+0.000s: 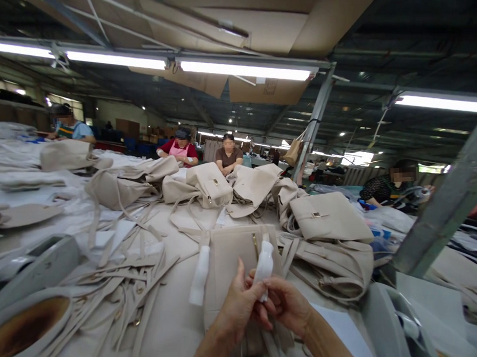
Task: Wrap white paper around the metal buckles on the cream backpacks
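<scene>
A beige bag (232, 261) lies before me, with a strip of white foam wrap (199, 276) along its left edge. Over its right side, a second piece of white wrap (264, 259) stands rolled round what looks like a strap. My left hand (237, 301) closes on the lower end of this piece, the thumb and fingertips against it. From the other side, my right hand (287, 303) pinches the same end, its fingers close to those of the left. A gold-coloured zip (255, 247) shows beside the wrap. The palms hide the bag's lower part.
Loose beige straps (136, 290) with buckles lie to the left. More beige bags (332, 216) are heaped behind and to the right. Grey tape dispensers (31, 269) stand at both sides, near a metal post (447, 194). Several people sit farther back.
</scene>
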### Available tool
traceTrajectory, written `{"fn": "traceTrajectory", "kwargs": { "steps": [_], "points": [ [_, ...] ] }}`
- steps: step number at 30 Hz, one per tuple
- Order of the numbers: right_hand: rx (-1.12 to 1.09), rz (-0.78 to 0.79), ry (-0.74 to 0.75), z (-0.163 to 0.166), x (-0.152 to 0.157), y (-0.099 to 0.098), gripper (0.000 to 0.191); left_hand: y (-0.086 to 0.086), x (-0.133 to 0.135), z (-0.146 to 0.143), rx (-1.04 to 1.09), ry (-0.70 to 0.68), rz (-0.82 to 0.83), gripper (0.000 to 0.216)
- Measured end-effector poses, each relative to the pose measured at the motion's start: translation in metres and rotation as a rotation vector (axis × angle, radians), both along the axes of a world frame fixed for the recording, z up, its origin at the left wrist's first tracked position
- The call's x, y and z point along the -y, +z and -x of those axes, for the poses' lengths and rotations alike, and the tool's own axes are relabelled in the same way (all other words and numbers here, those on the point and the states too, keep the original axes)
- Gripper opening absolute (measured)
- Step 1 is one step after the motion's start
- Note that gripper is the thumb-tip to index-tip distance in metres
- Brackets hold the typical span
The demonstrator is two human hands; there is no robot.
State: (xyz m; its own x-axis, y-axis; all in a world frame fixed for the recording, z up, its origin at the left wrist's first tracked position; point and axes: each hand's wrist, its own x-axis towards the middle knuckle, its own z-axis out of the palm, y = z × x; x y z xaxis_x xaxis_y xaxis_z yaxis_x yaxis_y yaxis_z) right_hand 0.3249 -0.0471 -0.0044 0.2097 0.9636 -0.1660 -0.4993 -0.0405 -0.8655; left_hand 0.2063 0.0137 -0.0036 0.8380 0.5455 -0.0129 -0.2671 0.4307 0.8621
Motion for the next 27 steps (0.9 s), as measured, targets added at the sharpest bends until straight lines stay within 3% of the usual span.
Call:
{"fn": "traceTrajectory", "kwargs": {
  "steps": [7, 14, 21, 27],
  "points": [
    [0.040, 0.004, -0.004, -0.002, -0.005, 0.003, 0.036, -0.002, 0.000, -0.005, -0.029, 0.076, -0.028, 0.122],
    [0.013, 0.019, -0.151, 0.001, -0.005, -0.001, 0.047, -0.011, -0.003, -0.009, -0.024, 0.096, -0.060, 0.120],
    [-0.046, -0.064, 0.023, -0.007, -0.009, -0.010, 0.027, -0.008, -0.002, -0.007, 0.066, -0.010, 0.007, 0.121],
    [-0.115, -0.081, 0.078, -0.016, -0.012, -0.012, 0.027, 0.001, -0.004, 0.004, 0.095, -0.085, 0.063, 0.120]
  ]
}}
